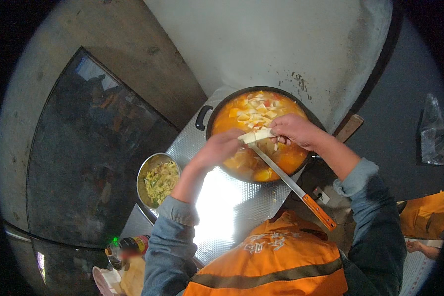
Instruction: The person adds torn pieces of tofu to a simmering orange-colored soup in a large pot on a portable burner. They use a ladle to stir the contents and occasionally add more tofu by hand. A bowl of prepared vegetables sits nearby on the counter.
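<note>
A flat strip of pale dough (256, 135) stretches between my two hands, above a large black pan (208, 134) of orange-red soup. My left hand (225, 146) grips one end, and my right hand (294, 130) pinches the other. Cut pieces of pale dough (259, 114) lie in the soup at the far side, among red and yellow bits. A long-handled metal utensil (281, 172) slants out of the pan toward me, its orange wooden handle past the near rim. Its head is hidden in the soup and behind the dough.
A metal bowl (139, 185) of chopped greenish vegetables stands left of the pan on the silvery textured surface (185, 148). Lower left are a dark bottle (133, 244) and a pink basket (100, 281). A power strip (321, 195) lies below right. Another person's hand (414, 246) shows at the far right.
</note>
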{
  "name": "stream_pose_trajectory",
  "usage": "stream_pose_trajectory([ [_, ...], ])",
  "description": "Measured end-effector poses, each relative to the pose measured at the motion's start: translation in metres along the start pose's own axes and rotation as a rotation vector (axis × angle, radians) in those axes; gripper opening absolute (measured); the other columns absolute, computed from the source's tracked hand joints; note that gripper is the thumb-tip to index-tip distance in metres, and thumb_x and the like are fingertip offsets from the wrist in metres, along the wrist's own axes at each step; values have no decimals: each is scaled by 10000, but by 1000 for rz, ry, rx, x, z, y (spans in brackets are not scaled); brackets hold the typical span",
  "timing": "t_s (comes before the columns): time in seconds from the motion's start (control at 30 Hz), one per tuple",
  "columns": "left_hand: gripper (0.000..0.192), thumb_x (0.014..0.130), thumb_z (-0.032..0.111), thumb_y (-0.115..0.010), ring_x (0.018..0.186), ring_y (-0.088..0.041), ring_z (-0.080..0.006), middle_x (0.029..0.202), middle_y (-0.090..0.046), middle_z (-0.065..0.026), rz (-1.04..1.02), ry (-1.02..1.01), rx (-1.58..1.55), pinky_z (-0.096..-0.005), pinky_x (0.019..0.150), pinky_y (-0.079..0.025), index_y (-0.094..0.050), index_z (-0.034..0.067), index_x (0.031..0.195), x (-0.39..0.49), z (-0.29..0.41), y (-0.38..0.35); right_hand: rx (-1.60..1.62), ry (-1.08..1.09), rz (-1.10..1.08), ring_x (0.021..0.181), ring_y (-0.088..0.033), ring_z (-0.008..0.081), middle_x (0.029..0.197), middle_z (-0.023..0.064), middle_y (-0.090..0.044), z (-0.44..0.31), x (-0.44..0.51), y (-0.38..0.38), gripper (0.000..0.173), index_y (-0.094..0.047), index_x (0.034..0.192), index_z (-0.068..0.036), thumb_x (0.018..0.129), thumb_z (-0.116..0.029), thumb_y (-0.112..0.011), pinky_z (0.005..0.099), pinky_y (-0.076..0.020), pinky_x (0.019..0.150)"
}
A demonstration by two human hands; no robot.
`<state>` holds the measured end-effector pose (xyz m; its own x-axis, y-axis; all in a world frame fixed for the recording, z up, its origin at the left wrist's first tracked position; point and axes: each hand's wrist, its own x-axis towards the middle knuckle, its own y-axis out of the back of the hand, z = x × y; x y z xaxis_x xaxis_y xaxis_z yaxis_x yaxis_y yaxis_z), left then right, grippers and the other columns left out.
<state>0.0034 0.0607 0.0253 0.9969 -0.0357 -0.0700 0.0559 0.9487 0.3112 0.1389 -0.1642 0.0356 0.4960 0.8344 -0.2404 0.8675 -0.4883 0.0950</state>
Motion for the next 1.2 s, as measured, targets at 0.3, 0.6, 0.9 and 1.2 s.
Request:
stream_pose_trajectory([
  [0.3, 237, 941, 135, -533, 693, -525, -103, 914, -605, -39, -2, -71, 266, -254, 636, -452, -657, 14, 1102, 11, -25, 20, 129, 10, 84, 630, -527, 60, 758, 9, -633, 22, 0, 26, 210, -639, 848, -50, 913, -226, -545, 210, -415, 541],
  [0.6, 434, 815, 117, -680, 786, -617, -156, 1114, -662, -110, 116, -75, 335, -288, 748, -510, -603, 40, 1235, 36, -9, -10, -336, 108, 29, 615, -530, 63, 726, 16, -623, -22, 23, 25, 145, -647, 872, -23, 872, -153, -582, 215, -419, 550],
  [0.9, 349, 830, 133, -655, 774, -652, -238, 990, -673, -142, 289, -185, 316, -335, 720, -518, -626, 30, 1162, 33, 14, -36, 89, 36, 17, 607, -502, 20, 793, -6, -639, -39, 21, 16, 123, -611, 947, -64, 923, -167, -548, 167, -368, 500],
  [1.2, 178, 890, 129, -570, 818, -660, -320, 866, -677, -159, 239, -225, 422, -372, 742, -514, -666, 17, 989, 26, 14, -26, 486, 33, -7, 576, -467, 42, 760, 11, -600, -36, 17, 16, 135, -599, 831, -71, 895, -175, -541, 172, -344, 464],
])
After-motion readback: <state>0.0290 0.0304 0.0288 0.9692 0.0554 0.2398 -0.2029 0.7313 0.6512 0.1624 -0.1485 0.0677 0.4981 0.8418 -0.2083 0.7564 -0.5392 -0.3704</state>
